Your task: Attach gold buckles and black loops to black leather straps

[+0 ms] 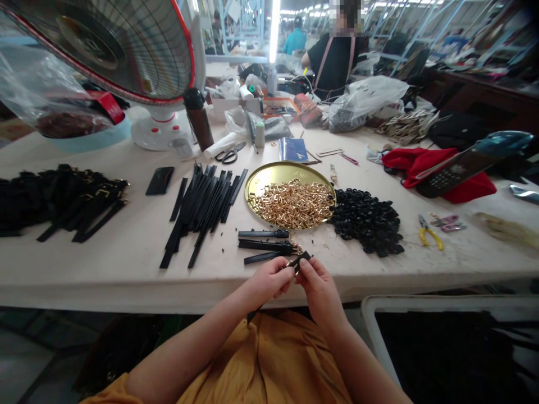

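Observation:
Near the table's front edge, my left hand (275, 278) and my right hand (315, 278) meet, both pinching a black strap (300, 261) with a small gold-coloured buckle on it. The strap's other end hangs below my left hand. Just beyond my fingers lie a few black straps with metal fittings (263, 245). Behind them, a round gold tray (263, 174) bears a heap of small gold-coloured metal pieces (295, 203). A pile of small black pieces (366, 221) touches the tray's right side. Left of the tray, loose black strips (206, 202) lie in a stack.
At far left are buckled black straps (92, 199) and a large fan (160, 126). Scissors (231, 154), a dark bottle (197, 118) and a blue booklet (293, 150) stand or lie behind. Yellow-handled pliers (430, 233) lie right. A white-rimmed bin (368, 314) is below.

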The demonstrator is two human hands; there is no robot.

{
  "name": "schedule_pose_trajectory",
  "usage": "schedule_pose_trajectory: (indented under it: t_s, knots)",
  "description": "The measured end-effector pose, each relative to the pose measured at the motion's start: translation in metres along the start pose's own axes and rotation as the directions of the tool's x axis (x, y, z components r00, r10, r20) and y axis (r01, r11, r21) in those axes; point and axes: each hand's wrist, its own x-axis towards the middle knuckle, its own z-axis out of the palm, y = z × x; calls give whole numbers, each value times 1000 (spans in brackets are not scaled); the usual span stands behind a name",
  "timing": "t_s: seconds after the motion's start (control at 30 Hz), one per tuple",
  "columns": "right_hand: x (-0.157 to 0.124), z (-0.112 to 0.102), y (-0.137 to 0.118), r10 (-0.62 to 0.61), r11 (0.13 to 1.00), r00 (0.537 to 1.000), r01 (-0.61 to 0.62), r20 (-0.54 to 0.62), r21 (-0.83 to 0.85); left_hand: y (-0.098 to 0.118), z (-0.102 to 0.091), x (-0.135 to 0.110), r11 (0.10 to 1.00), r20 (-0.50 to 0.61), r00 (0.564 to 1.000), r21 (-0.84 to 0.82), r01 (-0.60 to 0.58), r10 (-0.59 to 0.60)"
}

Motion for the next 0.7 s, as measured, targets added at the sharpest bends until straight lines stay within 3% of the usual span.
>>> schedule_pose_trajectory:
  t_s: [0.1, 0.17, 0.37, 0.5, 0.57, 0.7]
  knots:
    - [-1, 0, -1, 102, 984, 992, -111, 71, 138, 2, 2, -4, 999, -7, 1000, 37, -19, 19]
    - [-3, -1, 0, 93, 987, 992, -103, 86, 121, 2, 2, -6, 998, -2, 1000, 60, -24, 24]
    - [-7, -5, 5, -119, 979, 993, 119, 9, -168, 0, 4, -8, 998, 1, 1000, 54, -19, 19]
    - [-9, -7, 3, -187, 925, 981, 193, 50, -327, -2, 7, -8, 999, -48, 999, 38, 4, -2]
    - [-11, -7, -1, -286, 834, 954, 292, 85, -468, -5, 8, -9, 998, -63, 998, 62, -13, 17]
    - [-11, -7, -6, -532, 543, 833, 473, 151, -694, -9, 8, -10, 975, -95, 988, 196, -105, 125]
